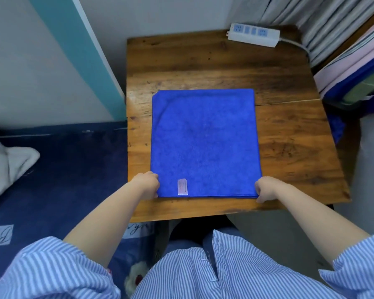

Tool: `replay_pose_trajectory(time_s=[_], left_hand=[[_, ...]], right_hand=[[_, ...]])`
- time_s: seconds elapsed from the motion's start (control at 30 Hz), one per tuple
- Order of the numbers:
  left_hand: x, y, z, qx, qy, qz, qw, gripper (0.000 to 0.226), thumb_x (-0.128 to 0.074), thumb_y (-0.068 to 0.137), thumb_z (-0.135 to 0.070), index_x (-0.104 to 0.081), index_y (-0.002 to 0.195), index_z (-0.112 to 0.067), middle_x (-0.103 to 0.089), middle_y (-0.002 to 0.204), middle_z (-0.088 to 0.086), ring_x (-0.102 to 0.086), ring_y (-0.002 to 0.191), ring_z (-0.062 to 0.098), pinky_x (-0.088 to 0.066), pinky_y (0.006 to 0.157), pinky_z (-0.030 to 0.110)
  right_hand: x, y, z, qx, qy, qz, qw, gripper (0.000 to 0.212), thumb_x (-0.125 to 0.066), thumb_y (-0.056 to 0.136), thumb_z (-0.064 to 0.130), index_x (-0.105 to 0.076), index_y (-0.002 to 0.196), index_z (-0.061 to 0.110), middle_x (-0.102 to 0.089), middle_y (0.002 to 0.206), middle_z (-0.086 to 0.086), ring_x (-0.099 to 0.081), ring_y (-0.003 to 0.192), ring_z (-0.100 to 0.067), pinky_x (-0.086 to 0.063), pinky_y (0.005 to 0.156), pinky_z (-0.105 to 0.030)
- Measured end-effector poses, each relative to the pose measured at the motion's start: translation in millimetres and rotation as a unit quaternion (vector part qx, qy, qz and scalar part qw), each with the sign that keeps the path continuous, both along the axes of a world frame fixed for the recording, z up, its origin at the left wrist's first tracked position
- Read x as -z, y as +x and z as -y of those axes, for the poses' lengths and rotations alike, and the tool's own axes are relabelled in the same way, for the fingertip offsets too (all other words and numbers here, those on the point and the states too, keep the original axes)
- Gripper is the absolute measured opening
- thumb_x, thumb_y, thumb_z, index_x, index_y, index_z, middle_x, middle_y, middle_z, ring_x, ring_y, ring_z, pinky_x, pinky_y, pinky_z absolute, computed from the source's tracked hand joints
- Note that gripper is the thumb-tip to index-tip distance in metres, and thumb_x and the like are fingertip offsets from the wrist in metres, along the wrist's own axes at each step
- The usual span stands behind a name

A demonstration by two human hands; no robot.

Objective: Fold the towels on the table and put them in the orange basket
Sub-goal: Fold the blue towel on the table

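Fingers of my left hand (146, 184) and right hand (266, 189) pinch the blue towel's (204, 143) near corners. It lies flat near the bench's (289, 130) front edge.

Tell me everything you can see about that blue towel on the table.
The blue towel is a plush, roughly square cloth lying flat on the wooden table. A small pale label sits near its front-left corner. The left hand and right hand each pinch a near corner.
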State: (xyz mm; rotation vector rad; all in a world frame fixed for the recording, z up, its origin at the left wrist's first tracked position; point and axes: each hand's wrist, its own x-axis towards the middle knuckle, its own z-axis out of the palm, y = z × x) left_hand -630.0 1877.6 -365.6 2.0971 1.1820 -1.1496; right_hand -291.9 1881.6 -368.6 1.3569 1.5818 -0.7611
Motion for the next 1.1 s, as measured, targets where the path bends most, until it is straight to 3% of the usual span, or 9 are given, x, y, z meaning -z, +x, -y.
replay_pose_trajectory(time_s=[0.1, 0.23, 0.4, 0.57, 0.63, 0.73, 0.83, 0.93, 1.1], left_hand=[[-3.8, 2.3, -19.5, -0.087, 0.009, 0.021, 0.996, 0.031, -0.037, 0.098, -0.026, -0.056, 0.115, -0.009, -0.054, 0.119, 0.010, -0.053, 0.104, 0.024, -0.045, 0.082, 0.031], [-12.8, 6.1, -58.7, -0.181, 0.059, 0.035, 0.981, 0.029, -0.035, 0.097, -0.022, -0.055, 0.110, -0.006, -0.055, 0.114, 0.012, -0.051, 0.089, 0.022, -0.047, 0.080, 0.033], [-16.7, 9.5, -113.1, -0.329, 0.116, 0.065, 0.935, 0.030, -0.033, 0.097, -0.020, -0.052, 0.110, -0.001, -0.056, 0.114, 0.015, -0.048, 0.087, 0.024, -0.041, 0.072, 0.034], [-10.3, 13.9, -173.9, -0.536, 0.162, 0.113, 0.821, 0.038, -0.031, 0.099, -0.022, -0.045, 0.124, 0.003, -0.052, 0.127, 0.020, -0.049, 0.115, 0.035, -0.041, 0.090, 0.036], [-6.1, 15.5, -195.3, -0.598, 0.178, 0.114, 0.773, 0.038, -0.032, 0.099, -0.022, -0.043, 0.125, 0.003, -0.051, 0.129, 0.021, -0.048, 0.117, 0.036, -0.040, 0.092, 0.036], [3.3, 18.3, -222.1, -0.683, 0.197, 0.129, 0.692, 0.037, -0.035, 0.099, -0.022, -0.041, 0.125, 0.003, -0.049, 0.129, 0.022, -0.047, 0.117, 0.038, -0.040, 0.093, 0.038], [14.0, 17.4, -239.0, -0.733, 0.200, 0.125, 0.637, 0.039, -0.037, 0.098, -0.022, -0.039, 0.126, 0.005, -0.048, 0.130, 0.022, -0.047, 0.118, 0.038, -0.040, 0.096, 0.040], [21.6, 15.5, -246.3, -0.765, 0.210, 0.159, 0.588, 0.033, -0.041, 0.097, -0.021, -0.046, 0.120, 0.002, -0.052, 0.125, 0.018, -0.051, 0.107, 0.031, -0.042, 0.088, 0.034], [26.4, 11.8, -253.4, -0.828, 0.229, 0.222, 0.461, 0.018, -0.054, 0.090, -0.014, -0.055, 0.107, -0.008, -0.056, 0.105, 0.009, -0.053, 0.086, 0.021, -0.045, 0.075, 0.030]], right_hand=[[-3.2, 4.0, -24.1, 0.049, -0.001, -0.022, 0.999, 0.030, -0.055, 0.087, 0.029, -0.061, 0.102, 0.004, -0.063, 0.110, -0.013, -0.055, 0.089, -0.023, -0.037, 0.068, -0.026], [-9.3, 2.2, -68.9, 0.090, 0.078, -0.087, 0.989, 0.021, -0.049, 0.091, 0.025, -0.053, 0.077, 0.010, -0.059, 0.094, -0.014, -0.052, 0.085, -0.023, -0.033, 0.067, -0.025], [-12.6, -4.0, -127.9, 0.144, 0.165, -0.177, 0.960, 0.016, -0.047, 0.091, 0.017, -0.056, 0.083, 0.007, -0.064, 0.102, -0.017, -0.057, 0.096, -0.029, -0.035, 0.068, -0.027], [-9.7, -10.8, -181.2, 0.233, 0.249, -0.254, 0.905, 0.027, -0.051, 0.091, 0.031, -0.058, 0.084, 0.006, -0.065, 0.095, -0.014, -0.053, 0.081, -0.020, -0.034, 0.067, -0.027], [-6.6, -16.3, -200.1, 0.235, 0.272, -0.269, 0.893, 0.030, -0.051, 0.092, 0.031, -0.061, 0.092, 0.002, -0.064, 0.100, -0.015, -0.056, 0.089, -0.023, -0.038, 0.072, -0.029], [2.8, -25.2, -222.7, 0.211, 0.313, -0.280, 0.883, 0.030, -0.052, 0.091, 0.027, -0.060, 0.107, 0.003, -0.060, 0.113, -0.013, -0.052, 0.109, -0.025, -0.040, 0.091, -0.032], [13.2, -29.5, -237.6, 0.205, 0.349, -0.282, 0.870, 0.031, -0.053, 0.091, 0.024, -0.058, 0.112, 0.003, -0.057, 0.119, -0.013, -0.047, 0.117, -0.026, -0.037, 0.098, -0.033], [21.7, -32.9, -244.1, 0.210, 0.346, -0.297, 0.865, 0.031, -0.053, 0.091, 0.023, -0.058, 0.113, 0.002, -0.057, 0.118, -0.013, -0.047, 0.115, -0.026, -0.037, 0.097, -0.032], [32.7, -31.7, -249.4, 0.212, 0.340, -0.311, 0.862, 0.028, -0.053, 0.091, 0.020, -0.060, 0.109, 0.000, -0.059, 0.114, -0.014, -0.048, 0.112, -0.026, -0.034, 0.095, -0.028]])
